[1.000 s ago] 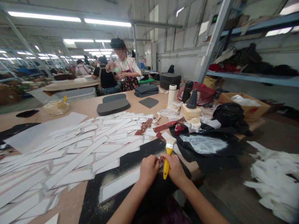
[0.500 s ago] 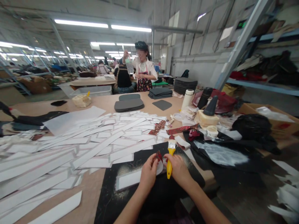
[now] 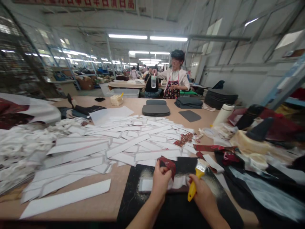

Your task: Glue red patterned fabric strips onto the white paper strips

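Holds hands well apart above black sheet (image 3: 130, 198). Pinches red patterned piece (image 3: 170, 165) in left hand (image 3: 160, 178), thumb and fingers closed, piece raised. Grips yellow-handled brush (image 3: 192, 191) in right hand (image 3: 204, 191), fingers curled, bristles tilted up and away, presumably to spare the piece and free the fingertips. Shows right fingertips at edge of pale strip (image 3: 180, 182); cannot tell if touching. Note white strip (image 3: 145, 185) flat on sheet, likely there to shield table (image 3: 95, 203). See beyond: spread white strips (image 3: 140, 140), probably for easy reach; then stacked grey panels (image 3: 156, 110).
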`<move>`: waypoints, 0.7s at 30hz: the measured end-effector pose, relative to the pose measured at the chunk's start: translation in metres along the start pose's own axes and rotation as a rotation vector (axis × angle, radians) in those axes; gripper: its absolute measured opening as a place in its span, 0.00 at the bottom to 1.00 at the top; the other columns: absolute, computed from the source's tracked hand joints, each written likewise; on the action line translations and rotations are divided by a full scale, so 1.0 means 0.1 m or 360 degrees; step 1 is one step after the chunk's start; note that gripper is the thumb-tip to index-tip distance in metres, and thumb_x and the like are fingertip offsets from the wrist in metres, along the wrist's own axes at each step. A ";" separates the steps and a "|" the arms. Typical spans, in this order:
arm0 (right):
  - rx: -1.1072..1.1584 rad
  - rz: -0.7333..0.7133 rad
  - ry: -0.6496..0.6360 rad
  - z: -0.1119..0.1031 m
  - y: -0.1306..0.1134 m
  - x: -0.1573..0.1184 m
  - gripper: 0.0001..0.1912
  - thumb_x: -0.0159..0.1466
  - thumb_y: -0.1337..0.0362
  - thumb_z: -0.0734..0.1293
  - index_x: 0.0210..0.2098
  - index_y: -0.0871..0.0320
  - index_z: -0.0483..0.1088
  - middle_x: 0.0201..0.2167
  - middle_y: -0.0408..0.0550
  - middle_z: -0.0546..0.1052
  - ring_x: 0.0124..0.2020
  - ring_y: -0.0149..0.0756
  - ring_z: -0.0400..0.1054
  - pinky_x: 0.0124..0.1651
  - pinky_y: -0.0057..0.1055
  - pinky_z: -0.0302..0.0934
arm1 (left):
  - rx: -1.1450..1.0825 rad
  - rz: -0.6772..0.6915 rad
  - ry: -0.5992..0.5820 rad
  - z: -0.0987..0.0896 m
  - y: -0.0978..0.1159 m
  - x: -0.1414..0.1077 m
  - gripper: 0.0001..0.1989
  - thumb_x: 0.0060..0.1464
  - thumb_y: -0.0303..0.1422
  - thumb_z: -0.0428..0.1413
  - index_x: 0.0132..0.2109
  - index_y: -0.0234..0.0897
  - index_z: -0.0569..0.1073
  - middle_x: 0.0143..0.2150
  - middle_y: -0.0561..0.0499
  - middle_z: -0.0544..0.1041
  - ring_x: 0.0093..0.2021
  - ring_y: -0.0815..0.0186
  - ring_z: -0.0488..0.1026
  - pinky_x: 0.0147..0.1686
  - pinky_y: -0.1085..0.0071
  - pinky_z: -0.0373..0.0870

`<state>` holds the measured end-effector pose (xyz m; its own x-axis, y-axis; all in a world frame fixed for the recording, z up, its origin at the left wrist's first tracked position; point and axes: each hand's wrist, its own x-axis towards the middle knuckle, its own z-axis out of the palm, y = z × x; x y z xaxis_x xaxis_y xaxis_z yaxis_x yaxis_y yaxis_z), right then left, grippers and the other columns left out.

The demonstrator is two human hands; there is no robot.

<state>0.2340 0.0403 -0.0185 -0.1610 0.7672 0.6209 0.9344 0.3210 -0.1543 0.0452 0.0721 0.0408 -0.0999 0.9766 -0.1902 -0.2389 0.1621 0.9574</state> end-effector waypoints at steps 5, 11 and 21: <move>-0.0103 -0.0074 0.0044 0.03 -0.03 -0.02 0.16 0.64 0.55 0.57 0.43 0.58 0.68 0.25 0.49 0.71 0.27 0.39 0.67 0.30 0.33 0.61 | -0.0706 -0.0018 0.0324 -0.75 0.51 0.08 0.28 0.36 0.25 0.59 0.48 0.37 0.62 0.30 0.55 0.73 0.27 0.71 0.71 0.28 0.75 0.67; -0.0064 -0.0233 -0.0003 0.03 0.07 -0.02 0.16 0.64 0.54 0.57 0.44 0.57 0.67 0.25 0.47 0.71 0.25 0.37 0.67 0.28 0.31 0.61 | -0.0762 0.0293 0.0827 -1.86 1.15 -0.06 0.17 0.35 0.22 0.58 0.36 0.38 0.67 0.30 0.59 0.73 0.27 0.76 0.70 0.27 0.80 0.65; 0.0095 -0.0334 0.0102 -0.19 -0.18 0.14 0.14 0.64 0.58 0.57 0.43 0.56 0.67 0.29 0.49 0.75 0.29 0.38 0.70 0.32 0.32 0.65 | -0.0650 0.0824 0.0929 -2.33 1.80 -0.46 0.20 0.33 0.23 0.60 0.38 0.43 0.69 0.33 0.61 0.72 0.28 0.75 0.69 0.27 0.80 0.66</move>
<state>0.2208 0.0351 0.0074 -0.3277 0.6436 0.6916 0.8618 0.5037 -0.0604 -0.2178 0.0238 0.1713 -0.7423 0.6675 0.0586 -0.3427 -0.4533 0.8229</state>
